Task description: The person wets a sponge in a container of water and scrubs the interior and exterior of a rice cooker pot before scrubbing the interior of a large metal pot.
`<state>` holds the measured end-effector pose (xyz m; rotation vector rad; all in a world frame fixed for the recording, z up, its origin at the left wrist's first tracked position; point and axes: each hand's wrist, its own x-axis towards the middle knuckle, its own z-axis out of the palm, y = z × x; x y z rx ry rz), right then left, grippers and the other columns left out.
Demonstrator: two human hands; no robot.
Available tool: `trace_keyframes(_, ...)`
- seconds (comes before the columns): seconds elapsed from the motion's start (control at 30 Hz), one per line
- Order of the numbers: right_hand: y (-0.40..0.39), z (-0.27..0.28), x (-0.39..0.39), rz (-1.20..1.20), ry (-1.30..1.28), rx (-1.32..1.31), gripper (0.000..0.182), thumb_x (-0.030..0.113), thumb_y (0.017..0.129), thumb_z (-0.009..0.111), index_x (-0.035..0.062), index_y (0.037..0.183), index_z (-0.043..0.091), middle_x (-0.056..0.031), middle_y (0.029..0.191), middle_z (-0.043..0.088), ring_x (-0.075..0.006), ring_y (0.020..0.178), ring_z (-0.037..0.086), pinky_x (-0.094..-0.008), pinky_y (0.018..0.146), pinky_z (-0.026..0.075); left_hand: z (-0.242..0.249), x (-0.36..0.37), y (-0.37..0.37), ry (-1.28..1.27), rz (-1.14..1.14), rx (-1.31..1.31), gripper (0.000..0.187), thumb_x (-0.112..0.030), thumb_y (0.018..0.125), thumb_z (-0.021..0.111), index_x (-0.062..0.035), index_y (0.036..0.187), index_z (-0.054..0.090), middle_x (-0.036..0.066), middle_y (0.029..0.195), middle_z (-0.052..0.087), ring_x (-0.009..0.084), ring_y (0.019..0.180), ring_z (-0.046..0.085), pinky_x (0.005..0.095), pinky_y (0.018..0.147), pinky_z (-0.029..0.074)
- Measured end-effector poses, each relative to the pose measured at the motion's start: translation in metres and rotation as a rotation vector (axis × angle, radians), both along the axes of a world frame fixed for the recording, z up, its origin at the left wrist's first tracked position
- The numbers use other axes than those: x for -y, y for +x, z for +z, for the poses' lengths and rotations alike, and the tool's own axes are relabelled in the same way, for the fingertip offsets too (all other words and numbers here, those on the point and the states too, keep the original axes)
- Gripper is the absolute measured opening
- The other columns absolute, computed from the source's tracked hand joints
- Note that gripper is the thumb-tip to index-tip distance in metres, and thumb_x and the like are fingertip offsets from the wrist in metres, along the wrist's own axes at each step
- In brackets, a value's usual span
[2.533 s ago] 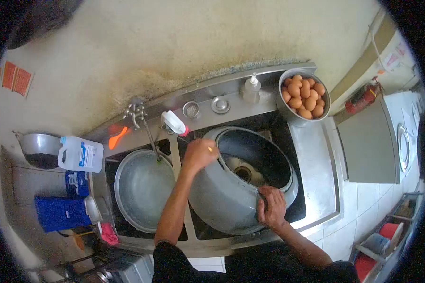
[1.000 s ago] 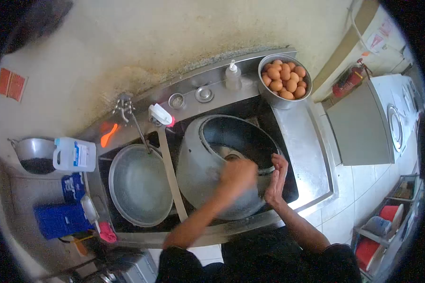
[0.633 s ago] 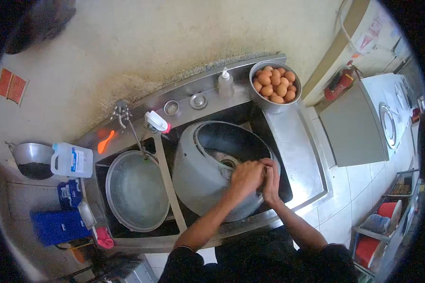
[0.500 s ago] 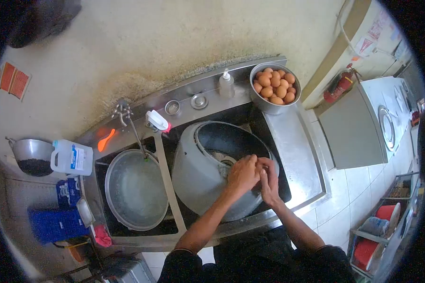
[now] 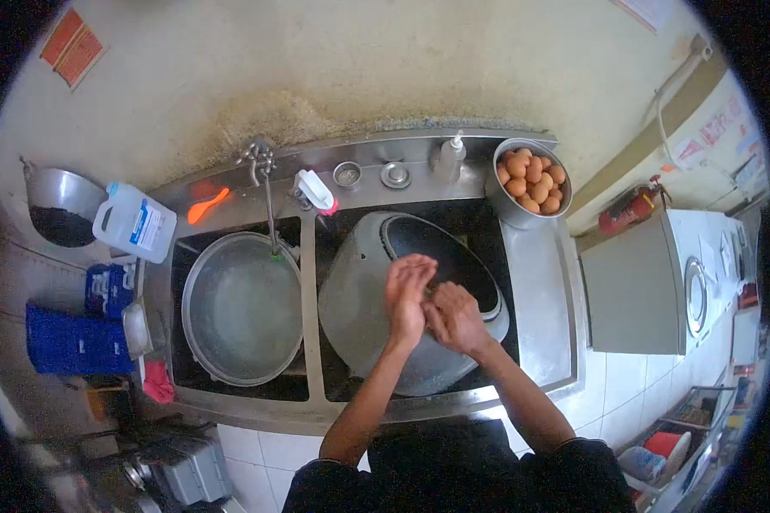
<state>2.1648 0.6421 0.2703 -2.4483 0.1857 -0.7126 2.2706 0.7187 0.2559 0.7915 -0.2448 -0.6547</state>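
Both hands are above a large grey rounded vessel [image 5: 359, 299] that lies tilted in the right sink basin, its dark mouth facing up and to the right. My left hand [image 5: 409, 295] is raised with its fingers stretched upward and holds nothing I can see. Against its palm side, my right hand [image 5: 456, 318] is closed, fingers curled in. What those fingers hold, if anything, is hidden. In the left basin a wide round pan [image 5: 246, 308] holds cloudy water below the tap [image 5: 261, 162].
Behind the basins stand a spray bottle [image 5: 316, 190], a pump bottle [image 5: 450, 158] and an orange spoon-shaped utensil [image 5: 207, 206]. A metal pot [image 5: 522, 212] full of brown eggs is at the back right. A plastic jug [image 5: 137, 222] stands left, above blue containers [image 5: 77, 338].
My hands have moved apart a little, up and left from the vessel's mouth. The left hand's fingers have straightened upward, and the right hand has curled. The view has shifted.
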Motion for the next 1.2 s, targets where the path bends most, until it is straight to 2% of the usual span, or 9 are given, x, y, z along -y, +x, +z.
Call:
trace_keyframes(0.23,-0.043,-0.021,0.018,-0.155,0.220,-0.330,0.014,0.010,0.096,0.062,-0.0011,0.093,0.054,-0.0229,0.085,0.053,-0.0450,0.081,0.055,-0.0519,0.072,0.045,-0.019,-0.059,0.035,0.371,0.404,0.445,0.023,-0.016,0.107,0.051,0.0003,0.123,0.056,0.017,0.127,0.060,0.0288,0.122,0.059,0.0425,0.106,0.046)
trace_keyframes(0.3,-0.035,-0.020,0.016,-0.181,0.213,-0.428,0.014,0.011,0.097,0.061,-0.0017,0.097,0.054,-0.0238,0.087,0.053,-0.0455,0.085,0.056,-0.0531,0.075,0.046,-0.037,-0.064,0.031,0.756,0.381,1.018,0.025,-0.014,0.107,0.048,0.0010,0.125,0.055,0.021,0.130,0.058,0.0338,0.125,0.056,0.0456,0.107,0.043)
trace_keyframes(0.37,0.006,-0.018,0.009,-0.046,0.163,-0.175,0.016,0.014,0.097,0.060,-0.0010,0.100,0.056,-0.0238,0.091,0.054,-0.0448,0.089,0.057,-0.0543,0.078,0.047,-0.032,-0.061,0.030,0.771,0.356,1.006,0.027,-0.013,0.106,0.047,0.0012,0.128,0.054,0.023,0.130,0.057,0.0361,0.124,0.056,0.0464,0.107,0.042)
trace_keyframes(0.53,0.081,-0.015,0.006,0.014,0.171,-0.240,0.017,0.017,0.095,0.062,0.0023,0.102,0.058,-0.0223,0.099,0.058,-0.0433,0.094,0.059,-0.0526,0.080,0.049,-0.036,-0.060,0.029,0.804,0.432,0.903,0.036,0.000,0.101,0.039,0.0012,0.135,0.050,0.024,0.135,0.053,0.0406,0.125,0.055,0.0467,0.104,0.045)
trace_keyframes(0.63,0.010,-0.044,0.010,-0.253,0.446,-0.440,0.013,0.012,0.101,0.057,0.0010,0.107,0.056,-0.0209,0.090,0.056,-0.0438,0.089,0.060,-0.0495,0.080,0.049,-0.028,-0.054,0.028,0.840,0.417,0.827,0.038,0.001,0.100,0.037,0.0016,0.135,0.050,0.024,0.135,0.053,0.0407,0.125,0.054,0.0467,0.104,0.045)
trace_keyframes(0.73,-0.005,-0.046,0.021,-0.279,0.428,-0.508,0.014,0.012,0.100,0.056,0.0013,0.109,0.057,-0.0203,0.092,0.060,-0.0422,0.093,0.062,-0.0483,0.082,0.051,-0.031,-0.052,0.028,0.811,0.396,0.823,0.039,0.002,0.098,0.038,0.0022,0.135,0.049,0.025,0.135,0.054,0.0416,0.126,0.054,0.0483,0.106,0.043)
trace_keyframes(0.8,0.050,-0.023,0.005,-0.054,0.027,-0.374,0.013,0.013,0.100,0.055,0.0008,0.105,0.055,-0.0229,0.095,0.063,-0.0439,0.092,0.064,-0.0490,0.078,0.051,-0.041,-0.052,0.026,0.811,0.392,0.845,0.040,0.004,0.097,0.039,0.0023,0.135,0.049,0.024,0.135,0.054,0.0419,0.127,0.053,0.0488,0.107,0.042)
trace_keyframes(0.87,0.102,-0.024,-0.007,-0.112,0.209,-0.357,0.016,0.017,0.102,0.055,0.0021,0.100,0.050,-0.0261,0.097,0.064,-0.0491,0.087,0.063,-0.0541,0.075,0.049,-0.043,-0.050,0.030,0.807,0.410,0.869,0.041,0.005,0.095,0.040,0.0024,0.135,0.049,0.024,0.135,0.054,0.0423,0.127,0.053,0.0493,0.107,0.042)
trace_keyframes(1.2,0.030,-0.022,0.017,-0.235,0.243,-0.452,0.015,0.011,0.097,0.063,-0.0001,0.089,0.057,-0.0252,0.093,0.064,-0.0449,0.090,0.063,-0.0493,0.077,0.049,-0.038,-0.053,0.029,0.799,0.381,0.798,0.047,0.009,0.089,0.042,-0.0003,0.134,0.050,0.022,0.133,0.055,0.0377,0.123,0.055,0.0456,0.103,0.045)
